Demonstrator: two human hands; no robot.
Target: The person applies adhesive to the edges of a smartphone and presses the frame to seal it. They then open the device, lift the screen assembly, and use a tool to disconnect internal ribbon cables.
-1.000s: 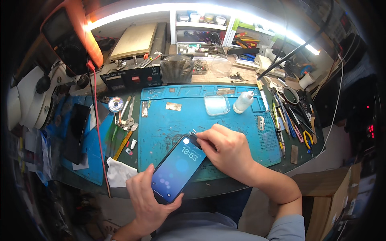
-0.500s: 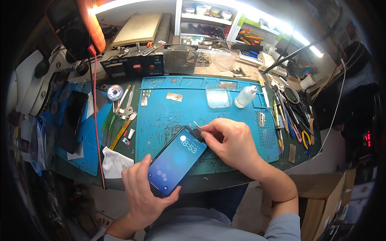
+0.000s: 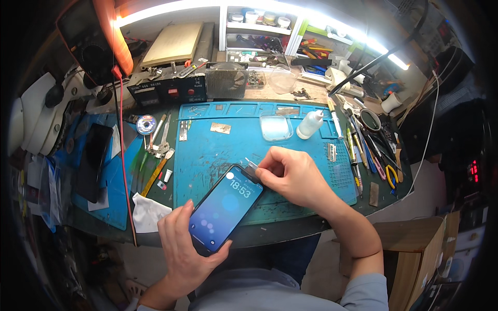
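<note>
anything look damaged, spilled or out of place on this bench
The blue mat looks worn: dark scuffs mark its surface just beyond the phone in the left hand. The white cloth lies crumpled near the front edge. I see no clear spill.

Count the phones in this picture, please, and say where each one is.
2: a lit phone in the left hand, and what looks like a dark phone farther left on the bench. More may be hidden.
</note>
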